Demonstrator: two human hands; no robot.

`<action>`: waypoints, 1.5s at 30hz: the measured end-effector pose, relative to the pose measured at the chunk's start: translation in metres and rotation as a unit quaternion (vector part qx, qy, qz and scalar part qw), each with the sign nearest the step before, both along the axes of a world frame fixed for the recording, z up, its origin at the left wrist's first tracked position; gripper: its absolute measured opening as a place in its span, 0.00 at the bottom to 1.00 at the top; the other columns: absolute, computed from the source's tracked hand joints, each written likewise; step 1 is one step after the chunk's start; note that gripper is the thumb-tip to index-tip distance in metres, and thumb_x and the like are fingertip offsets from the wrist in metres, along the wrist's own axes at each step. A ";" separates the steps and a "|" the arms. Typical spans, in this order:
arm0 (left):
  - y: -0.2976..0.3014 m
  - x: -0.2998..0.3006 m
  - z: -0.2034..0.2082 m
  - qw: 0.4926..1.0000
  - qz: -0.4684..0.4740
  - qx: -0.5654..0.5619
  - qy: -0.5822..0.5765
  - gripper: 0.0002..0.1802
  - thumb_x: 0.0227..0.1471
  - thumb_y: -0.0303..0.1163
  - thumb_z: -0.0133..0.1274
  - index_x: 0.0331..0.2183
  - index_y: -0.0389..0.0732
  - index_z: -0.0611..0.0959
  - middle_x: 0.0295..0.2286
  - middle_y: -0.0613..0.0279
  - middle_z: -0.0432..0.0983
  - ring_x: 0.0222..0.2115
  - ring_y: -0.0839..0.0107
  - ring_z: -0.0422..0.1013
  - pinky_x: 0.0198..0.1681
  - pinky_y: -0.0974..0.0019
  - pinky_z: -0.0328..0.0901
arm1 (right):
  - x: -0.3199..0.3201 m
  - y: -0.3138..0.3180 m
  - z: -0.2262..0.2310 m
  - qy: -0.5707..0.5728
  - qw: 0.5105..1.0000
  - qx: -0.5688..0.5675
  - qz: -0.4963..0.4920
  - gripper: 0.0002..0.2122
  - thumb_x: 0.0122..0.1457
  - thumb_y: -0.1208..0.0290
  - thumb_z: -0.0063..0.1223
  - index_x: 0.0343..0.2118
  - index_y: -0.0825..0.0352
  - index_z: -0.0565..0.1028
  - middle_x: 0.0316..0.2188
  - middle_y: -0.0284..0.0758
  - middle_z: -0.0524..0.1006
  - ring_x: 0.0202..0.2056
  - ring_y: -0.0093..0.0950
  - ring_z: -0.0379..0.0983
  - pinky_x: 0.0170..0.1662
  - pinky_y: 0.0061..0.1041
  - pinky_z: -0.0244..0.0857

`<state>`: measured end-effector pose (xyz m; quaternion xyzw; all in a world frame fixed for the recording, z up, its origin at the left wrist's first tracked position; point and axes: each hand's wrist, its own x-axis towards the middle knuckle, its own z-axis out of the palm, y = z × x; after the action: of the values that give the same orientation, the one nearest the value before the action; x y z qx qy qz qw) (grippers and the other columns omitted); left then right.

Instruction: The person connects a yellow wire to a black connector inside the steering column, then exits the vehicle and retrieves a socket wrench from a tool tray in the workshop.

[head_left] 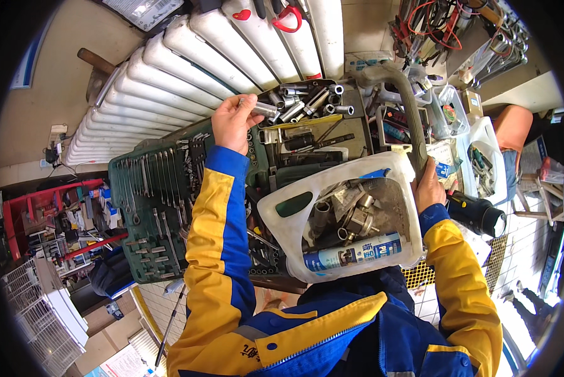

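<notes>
My left hand [233,127] pinches a shiny metal socket [257,109] between thumb and fingers, beside a heap of loose sockets [304,103] in a tray at the back. My right hand [428,188] grips the right side of a white cut-open plastic jug [274,210], its fingers partly hidden. Inside the jug lie a blue-and-white spray can [352,251], metal fittings [361,220] and dark sockets. A thick grey hose [407,103] curves down to the jug's right edge, close to my right hand.
To the left lies an open green tool case [134,207] with wrenches and sockets. White radiator fins [169,75] stand behind. Small plastic bins [448,110] and another cut-open jug [486,157] sit at the right, near a black torch-like tool [477,212]. A red toolbox [12,232] stands far left.
</notes>
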<state>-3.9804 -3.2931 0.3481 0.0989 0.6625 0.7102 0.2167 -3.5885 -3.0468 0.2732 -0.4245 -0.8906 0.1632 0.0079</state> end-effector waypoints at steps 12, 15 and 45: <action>-0.004 -0.001 -0.017 0.991 0.047 -0.061 0.107 0.15 0.52 0.25 0.68 0.41 0.35 0.82 0.34 0.62 0.81 0.31 0.77 0.75 0.36 0.71 0.73 | -0.002 -0.002 0.004 0.012 1.000 0.003 -0.006 0.36 0.55 0.71 0.58 0.66 0.68 0.56 0.46 0.54 0.78 0.38 0.53 0.79 0.44 0.48 0.73; 0.005 -0.014 -0.035 0.937 0.074 -0.171 0.297 0.18 0.48 0.23 0.69 0.42 0.35 0.82 0.34 0.62 0.81 0.30 0.76 0.75 0.36 0.70 0.71 | -0.002 -0.002 0.004 0.011 1.000 0.004 -0.003 0.36 0.55 0.71 0.58 0.66 0.68 0.55 0.46 0.54 0.78 0.38 0.53 0.79 0.44 0.47 0.73; 0.003 -0.049 -0.058 0.990 -0.051 0.056 -0.119 0.16 0.64 0.25 0.49 0.52 0.34 0.79 0.40 0.50 0.84 0.35 0.67 0.80 0.39 0.66 0.75 | -0.003 -0.003 0.007 0.010 1.000 0.003 -0.001 0.36 0.55 0.73 0.57 0.66 0.69 0.55 0.47 0.56 0.77 0.37 0.53 0.79 0.45 0.48 0.72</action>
<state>-4.0297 -3.2899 0.2905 0.0589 0.5851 0.7410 0.3241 -3.5920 -3.0497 0.2802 -0.4238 -0.8905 0.1643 0.0182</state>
